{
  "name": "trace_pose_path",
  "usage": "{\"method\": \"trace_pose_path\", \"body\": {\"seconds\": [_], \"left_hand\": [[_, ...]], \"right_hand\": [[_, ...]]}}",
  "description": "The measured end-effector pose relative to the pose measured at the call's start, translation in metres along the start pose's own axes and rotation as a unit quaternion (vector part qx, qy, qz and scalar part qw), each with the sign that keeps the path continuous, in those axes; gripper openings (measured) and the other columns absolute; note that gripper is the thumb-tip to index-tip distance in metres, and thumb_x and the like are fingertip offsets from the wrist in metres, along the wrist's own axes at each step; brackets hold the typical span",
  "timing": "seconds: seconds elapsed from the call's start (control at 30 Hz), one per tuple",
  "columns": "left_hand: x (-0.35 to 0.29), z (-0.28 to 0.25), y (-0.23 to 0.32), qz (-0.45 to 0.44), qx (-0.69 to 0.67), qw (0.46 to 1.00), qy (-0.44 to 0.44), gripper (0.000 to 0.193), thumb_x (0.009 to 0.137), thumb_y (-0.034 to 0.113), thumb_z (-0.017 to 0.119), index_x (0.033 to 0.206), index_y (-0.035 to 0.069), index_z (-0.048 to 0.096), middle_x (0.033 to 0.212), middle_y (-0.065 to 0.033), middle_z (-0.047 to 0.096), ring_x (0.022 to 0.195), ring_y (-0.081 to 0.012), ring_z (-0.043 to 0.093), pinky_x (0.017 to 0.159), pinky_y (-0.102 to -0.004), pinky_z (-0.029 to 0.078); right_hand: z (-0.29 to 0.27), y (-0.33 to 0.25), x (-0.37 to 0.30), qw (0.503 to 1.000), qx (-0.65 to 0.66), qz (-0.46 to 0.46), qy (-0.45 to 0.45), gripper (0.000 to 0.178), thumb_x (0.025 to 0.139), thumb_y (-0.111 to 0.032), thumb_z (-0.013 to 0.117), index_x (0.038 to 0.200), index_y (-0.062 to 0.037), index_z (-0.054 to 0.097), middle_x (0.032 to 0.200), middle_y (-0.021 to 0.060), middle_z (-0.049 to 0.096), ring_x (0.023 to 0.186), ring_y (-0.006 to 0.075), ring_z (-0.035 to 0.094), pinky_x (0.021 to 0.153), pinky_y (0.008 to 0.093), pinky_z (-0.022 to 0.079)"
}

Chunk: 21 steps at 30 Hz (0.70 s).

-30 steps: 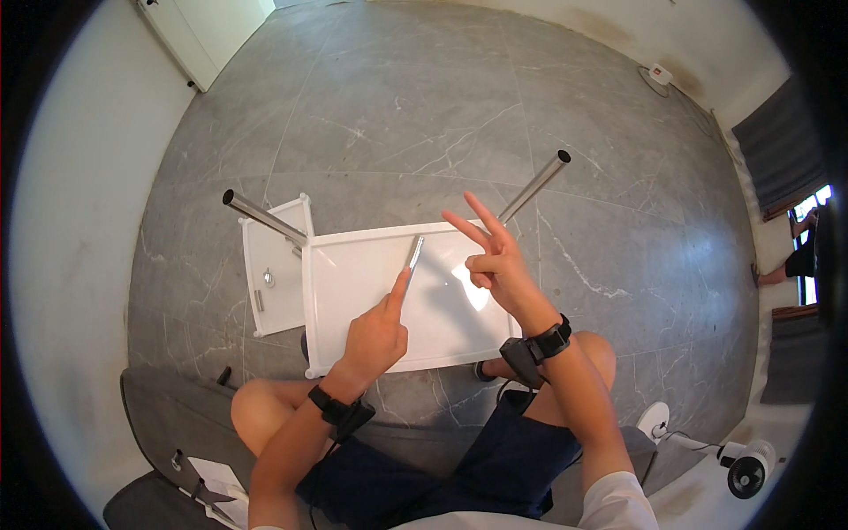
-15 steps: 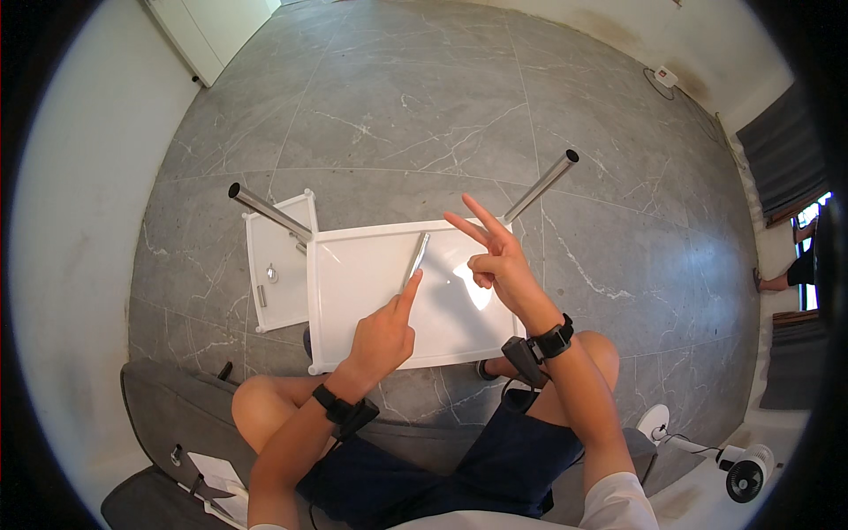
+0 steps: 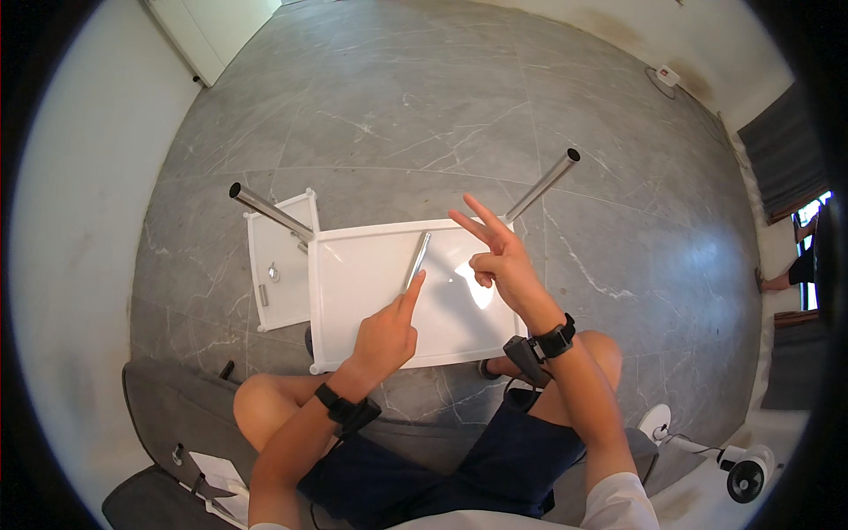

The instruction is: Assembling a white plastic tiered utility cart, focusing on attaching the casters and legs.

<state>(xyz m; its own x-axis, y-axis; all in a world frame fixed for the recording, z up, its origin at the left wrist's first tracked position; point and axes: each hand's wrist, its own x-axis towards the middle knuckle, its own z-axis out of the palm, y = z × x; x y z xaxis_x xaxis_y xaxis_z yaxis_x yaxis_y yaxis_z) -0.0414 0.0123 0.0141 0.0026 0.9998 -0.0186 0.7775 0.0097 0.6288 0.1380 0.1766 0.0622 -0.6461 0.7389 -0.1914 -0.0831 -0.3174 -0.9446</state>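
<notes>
Over a white rectangular shelf tray [image 3: 353, 256], my left hand [image 3: 387, 333] stretches out its index finger, with the other fingers curled in and nothing seen in them. A short shiny metal tube [image 3: 417, 260] lies on the tray, its near end by that fingertip; whether they touch I cannot tell. To the right, my right hand [image 3: 508, 265] spreads two fingers apart, the others folded toward the palm, holding nothing. Metal legs rise from the tray's far corners, a left leg [image 3: 269, 210] and a right leg [image 3: 543, 184].
A second white tray [image 3: 283, 309] lies to the left on the grey tiled floor [image 3: 424, 106], with small metal parts [image 3: 273, 273] on it. A grey sofa [image 3: 168, 397] is at my left. A small fan [image 3: 746, 474] stands at the lower right. Another person's leg [image 3: 777, 282] shows at the right edge.
The view has shifted very slightly. Both hands keep the same finger poses, and the tube stays where it lies.
</notes>
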Motion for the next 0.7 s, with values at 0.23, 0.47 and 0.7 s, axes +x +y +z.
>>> {"method": "trace_pose_path", "body": {"seconds": [0.23,0.47,0.7], "left_hand": [[-0.0015,0.0007,-0.0021,0.001,0.007,1.000,0.004,0.090,0.077,-0.002,0.055,0.159,0.013,0.022,0.096,-0.0147,0.061,0.076,-0.0359,0.064,0.066,-0.0462,0.054],[-0.0006,0.0004,0.0002,0.004,-0.005,1.000,0.001,0.089,0.076,-0.003,0.055,0.158,0.012,0.024,0.094,-0.0146,0.060,0.075,-0.0359,0.063,0.066,-0.0463,0.053],[-0.0023,-0.0002,-0.0007,0.007,-0.004,1.000,0.003,0.088,0.077,-0.003,0.055,0.158,0.013,0.024,0.094,-0.0149,0.060,0.075,-0.0364,0.063,0.066,-0.0468,0.053]], "right_hand": [[0.0035,0.0008,0.0004,1.000,-0.016,-0.004,-0.002,0.093,0.071,0.012,0.049,0.158,-0.0175,0.031,0.156,0.0191,0.041,0.057,0.0039,0.047,0.048,0.0204,0.040],[0.0001,0.0043,0.0013,1.000,-0.025,-0.013,-0.001,0.093,0.071,0.011,0.050,0.158,-0.0179,0.033,0.156,0.0190,0.041,0.056,0.0041,0.050,0.047,0.0203,0.043],[0.0029,0.0020,0.0008,1.000,-0.029,-0.008,-0.002,0.091,0.073,0.013,0.050,0.157,-0.0176,0.033,0.155,0.0178,0.042,0.059,0.0041,0.048,0.050,0.0207,0.041]]}}
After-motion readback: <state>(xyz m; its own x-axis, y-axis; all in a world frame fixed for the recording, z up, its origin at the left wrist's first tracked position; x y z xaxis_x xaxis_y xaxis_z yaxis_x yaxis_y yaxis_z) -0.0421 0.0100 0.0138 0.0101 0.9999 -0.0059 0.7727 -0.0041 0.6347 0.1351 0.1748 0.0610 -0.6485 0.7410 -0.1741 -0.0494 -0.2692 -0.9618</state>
